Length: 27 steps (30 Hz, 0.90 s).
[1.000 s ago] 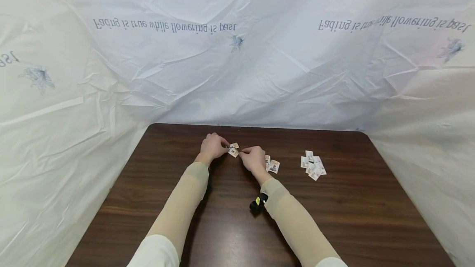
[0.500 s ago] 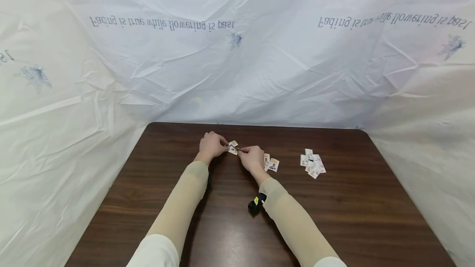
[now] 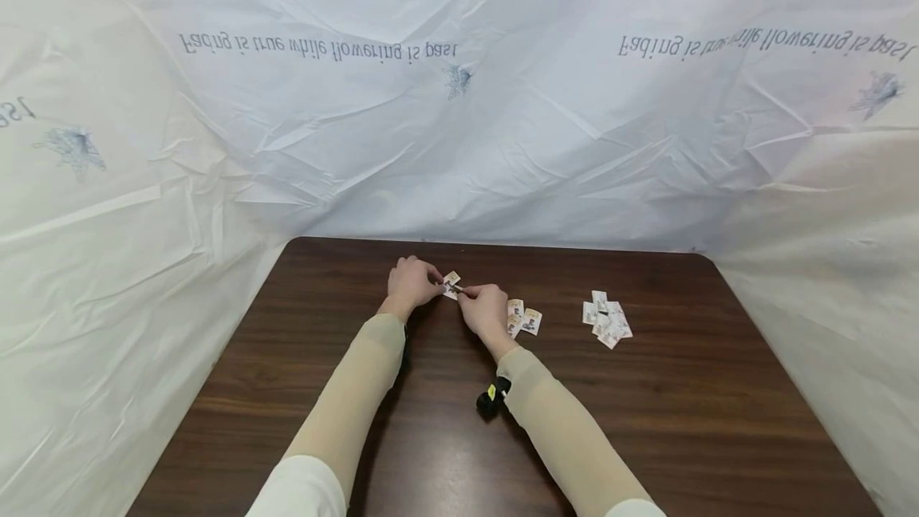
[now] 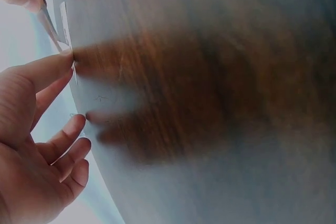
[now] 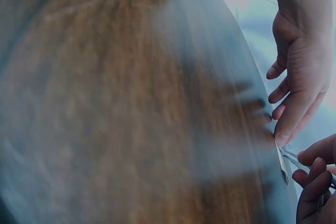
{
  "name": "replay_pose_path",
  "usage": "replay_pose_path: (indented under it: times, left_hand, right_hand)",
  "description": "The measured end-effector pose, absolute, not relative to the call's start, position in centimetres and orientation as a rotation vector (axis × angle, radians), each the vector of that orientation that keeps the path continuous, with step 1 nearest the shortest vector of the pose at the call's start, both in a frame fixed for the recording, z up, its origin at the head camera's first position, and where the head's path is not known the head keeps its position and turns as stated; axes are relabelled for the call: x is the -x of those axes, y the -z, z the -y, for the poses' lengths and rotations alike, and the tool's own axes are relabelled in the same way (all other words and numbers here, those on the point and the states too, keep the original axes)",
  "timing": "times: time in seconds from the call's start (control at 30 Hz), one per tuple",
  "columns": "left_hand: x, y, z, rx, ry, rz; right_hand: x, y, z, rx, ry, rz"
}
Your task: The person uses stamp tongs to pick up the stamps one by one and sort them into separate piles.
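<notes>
My left hand (image 3: pixel 412 282) is at the far middle of the brown table. Its thumb and forefinger pinch the left edge of a small white printed card (image 4: pixel 65 19), while the other fingers hang loosely curled. From the other side my right hand (image 3: pixel 486 309) grips slim metal tweezers (image 4: pixel 48 26). The tweezers' tips meet the card close to my left fingertips, as the right wrist view also shows with the card (image 5: pixel 282 165) slightly tilted. What the tips pinch is too small to tell.
Several small printed cards (image 3: pixel 531 321) lie just right of my right hand, partly behind it. Farther right is an overlapping cluster of white cards (image 3: pixel 610 323). A white printed sheet (image 3: pixel 459 142) hangs behind the table (image 3: pixel 689 405). A black device (image 3: pixel 491 397) sits on my right wrist.
My right hand has shifted slightly left, bringing the tweezers farther over the card. More of the cards beside that hand now show. My left hand has stayed in place.
</notes>
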<state>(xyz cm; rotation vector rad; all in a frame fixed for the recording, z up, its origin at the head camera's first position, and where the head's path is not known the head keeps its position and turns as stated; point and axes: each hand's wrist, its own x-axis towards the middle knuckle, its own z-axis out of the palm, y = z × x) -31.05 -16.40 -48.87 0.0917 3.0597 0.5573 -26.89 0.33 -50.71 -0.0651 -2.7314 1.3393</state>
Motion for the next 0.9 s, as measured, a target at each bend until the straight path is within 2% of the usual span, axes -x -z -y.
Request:
replay_pose_path:
  times: [0.37, 0.9]
  left_hand:
    - [30.7, 48.8, 16.5, -0.109, -0.569, -3.083]
    - [29.8, 47.7, 17.2, -0.225, -1.015, -3.175]
  right_hand:
    - [26.7, 50.6, -0.1, 0.083, -1.356, 2.728]
    - [26.7, 49.6, -1.5, 0.083, -1.719, 2.61]
